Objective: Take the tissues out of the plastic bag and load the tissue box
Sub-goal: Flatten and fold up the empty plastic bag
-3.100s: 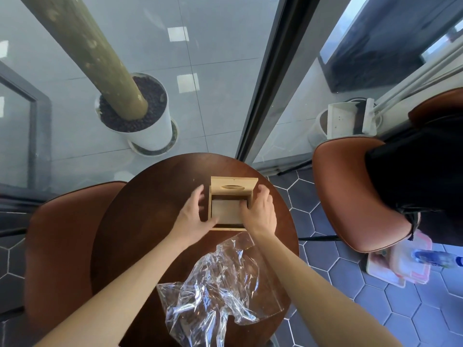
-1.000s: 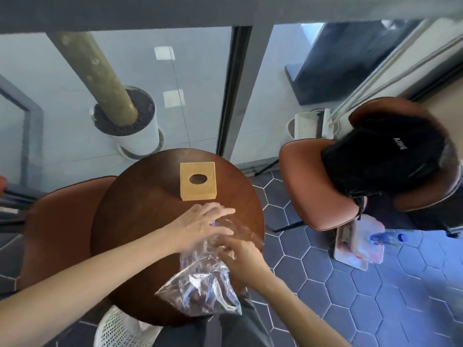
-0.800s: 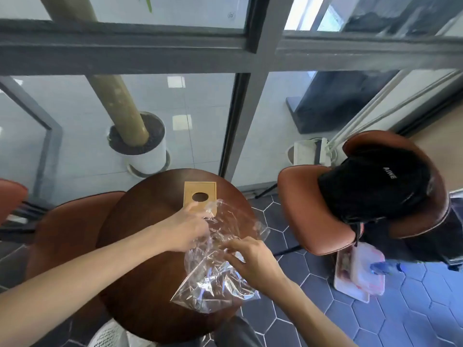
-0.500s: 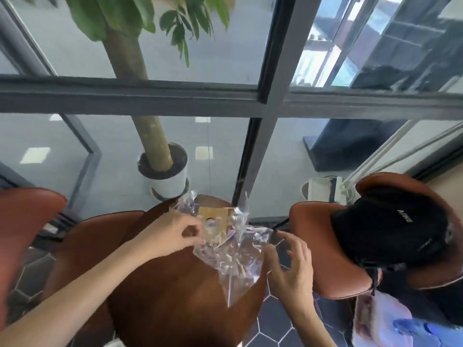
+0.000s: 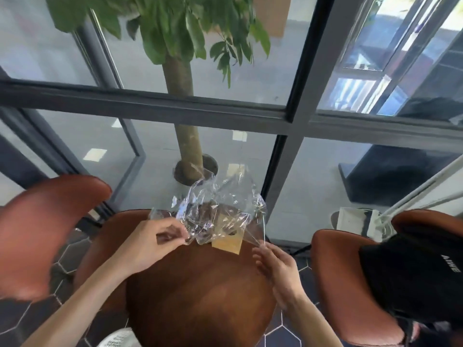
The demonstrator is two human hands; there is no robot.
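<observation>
A crumpled clear plastic bag [image 5: 220,209] is held up above the far side of a round wooden table [image 5: 200,291], partly veiling the wooden tissue box [image 5: 228,242] that sits on the tabletop behind it. The left hand [image 5: 147,244] pinches the bag's lower left edge; the right hand [image 5: 275,269], fingers loosely spread, touches its lower right corner. Brown chairs [image 5: 45,229] flank the table.

A round brown table [image 5: 200,296] fills the lower middle, with 3 brown chairs around it: one [image 5: 42,229] at 9 o'clock, one [image 5: 110,236] tucked just behind the table's left edge, and one [image 5: 335,276] at 3 o'clock bearing a black cloth [image 5: 411,276]. At 12 o'clock, beyond a dark-framed glass wall [image 5: 175,108], a potted tree [image 5: 185,101] rises from its pot [image 5: 213,166].
</observation>
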